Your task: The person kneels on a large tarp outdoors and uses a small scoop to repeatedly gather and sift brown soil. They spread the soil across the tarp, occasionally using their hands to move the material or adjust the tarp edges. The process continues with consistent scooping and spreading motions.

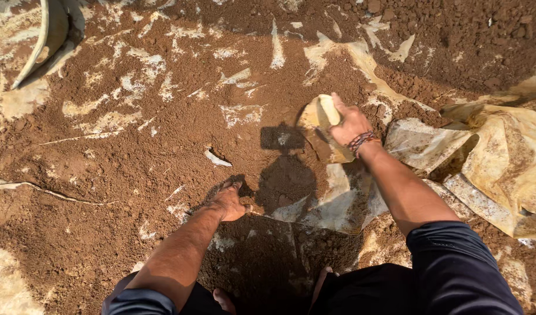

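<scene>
While left hand [226,201] presses flat into soil [134,146], right hand [350,123] grips scoop [320,125], held above soil

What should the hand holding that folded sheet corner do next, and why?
Probably lift the sheet corner a little higher and tip it toward the left hand. The right hand grips that corner raised, loose brown soil lies spread over the sheet, and the left hand rests flat in it, so tipping would likely slide soil that way.
</scene>
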